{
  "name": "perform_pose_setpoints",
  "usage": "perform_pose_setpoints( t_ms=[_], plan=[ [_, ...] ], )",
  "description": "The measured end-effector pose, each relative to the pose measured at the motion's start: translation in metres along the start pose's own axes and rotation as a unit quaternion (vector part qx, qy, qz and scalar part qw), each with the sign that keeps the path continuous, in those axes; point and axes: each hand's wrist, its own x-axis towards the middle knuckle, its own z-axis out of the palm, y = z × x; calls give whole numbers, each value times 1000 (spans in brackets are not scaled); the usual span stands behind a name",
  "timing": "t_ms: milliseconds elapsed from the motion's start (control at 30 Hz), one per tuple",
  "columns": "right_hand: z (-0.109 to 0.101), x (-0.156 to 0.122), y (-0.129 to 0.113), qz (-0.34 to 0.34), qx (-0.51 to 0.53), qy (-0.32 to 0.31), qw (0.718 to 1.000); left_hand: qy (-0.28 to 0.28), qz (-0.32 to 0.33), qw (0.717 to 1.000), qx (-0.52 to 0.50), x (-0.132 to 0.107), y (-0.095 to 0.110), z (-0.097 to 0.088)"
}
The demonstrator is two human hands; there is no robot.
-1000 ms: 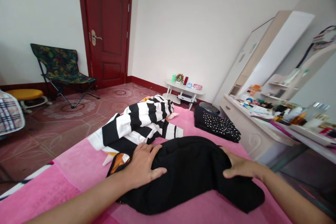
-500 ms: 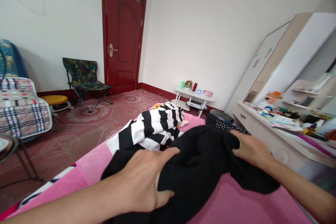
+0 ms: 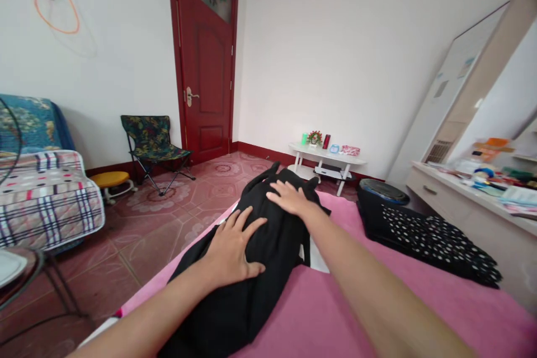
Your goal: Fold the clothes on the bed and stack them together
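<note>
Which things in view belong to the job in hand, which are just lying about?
In hand:
- black garment, under both hands
- left hand
- right hand
- pink bedcover, beneath

Lying about:
- dotted black cloth, untouched
- folding chair
- yellow stool

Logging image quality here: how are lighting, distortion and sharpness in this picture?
In the head view, light is soft, with a faint shadow below the orange cord; the tall cabinet leans, likely wide-angle distortion; the black garment is so dark that folds barely show; the clutter on the dresser looks soft.
</note>
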Motion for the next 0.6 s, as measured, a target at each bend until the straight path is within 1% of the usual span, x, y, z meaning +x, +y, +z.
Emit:
perform_pose_setpoints(
  t_ms=[33,67,100,133,167,233,300,367,467,533,600],
  plan=[
    [22,2,0,23,14,-7,1000,9,-3,1000,7,1,-1,9],
    [39,3,2,38,25,-13,999,19,-5,1000,9,1,-1,15],
    [50,4,4,45,32,-12,998,24,-4,1000,5,1,-2,19],
    [57,5,7,44,37,-12,998,27,-3,1000,-2,1,-3,20],
    [59,5,10,38,39,-17,998,29,-3,1000,-10,1,-5,19],
    [57,2,14,30,41,-21,998,31,-9,999,-21,2,-7,17],
    [53,-5,14,25,53,-5,998,32,-16,999,-25,1,-8,16],
    [53,-20,13,14,74,11,997,34,-15,999,-23,1,-7,16],
    [55,-54,19,-20,95,11,995,41,-6,999,-16,-2,-4,16],
    [55,-83,37,-35,85,1,996,47,-1,999,-10,-4,-2,15],
    [55,-118,70,-20,42,3,999,53,2,999,-3,-7,0,14]
  ],
)
